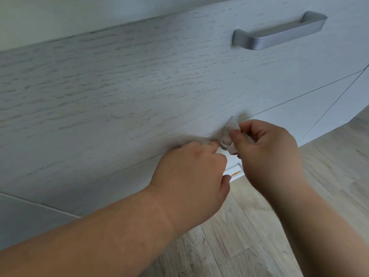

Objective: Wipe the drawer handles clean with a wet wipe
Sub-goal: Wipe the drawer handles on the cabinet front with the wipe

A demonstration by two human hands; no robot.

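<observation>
Below, both hands [229, 154] pinching crumpled white wipe [229, 134], brushed-metal handle [278, 32]

The upper drawer handle [279, 32] is showing as a flat, brushed grey metal bar pull, sitting tilted across the pale wood-grain drawer front [139, 86] at upper right, bare and untouched. The wet wipe [229, 134] is appearing as a small, crumpled white wad lying at the seam below that front, well apart from the upper handle. A sliver of grey metal is showing at the wipe's lower edge; whether it is a lower handle is not clear, the rest being hidden. The wipe is lying bunched, not spread.
</observation>
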